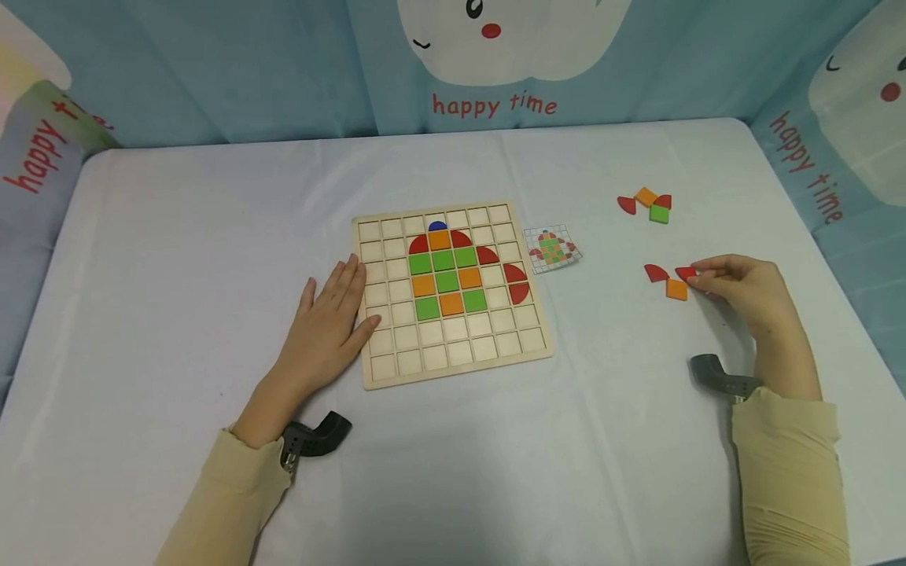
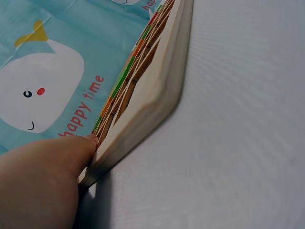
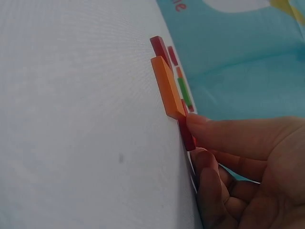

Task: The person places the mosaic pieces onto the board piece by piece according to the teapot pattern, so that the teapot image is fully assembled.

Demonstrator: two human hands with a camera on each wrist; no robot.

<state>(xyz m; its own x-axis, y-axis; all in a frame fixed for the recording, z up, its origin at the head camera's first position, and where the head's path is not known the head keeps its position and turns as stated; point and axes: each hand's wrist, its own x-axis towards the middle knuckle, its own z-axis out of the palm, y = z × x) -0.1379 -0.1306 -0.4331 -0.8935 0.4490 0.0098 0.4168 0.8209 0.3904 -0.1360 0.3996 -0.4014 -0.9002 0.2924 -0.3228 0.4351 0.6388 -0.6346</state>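
A wooden grid board point(image 1: 385, 366) lies in the middle of the table in the head view. Green tiles point(image 1: 447, 281), orange tiles point(image 1: 451, 304), red quarter-circle tiles point(image 1: 487, 255) and a blue half-circle tile point(image 1: 437, 226) sit in its cells. My left hand point(image 1: 318, 338) rests against the board's left edge with fingers straight, the thumb touching the rim. Far to the right, my right hand point(image 1: 753, 295) pinches a red quarter-circle tile point(image 3: 187, 133) between thumb and fingers. Beside that tile lie an orange square tile point(image 3: 167, 88) and another red quarter-circle tile point(image 1: 656, 273).
A small pattern card point(image 1: 554, 248) lies just right of the board. Farther back on the right is a second group: an orange tile point(image 1: 646, 196), a green tile point(image 1: 659, 214) and two red quarter-circle tiles point(image 1: 626, 205). A printed curtain point(image 1: 283, 71) hangs behind the white table.
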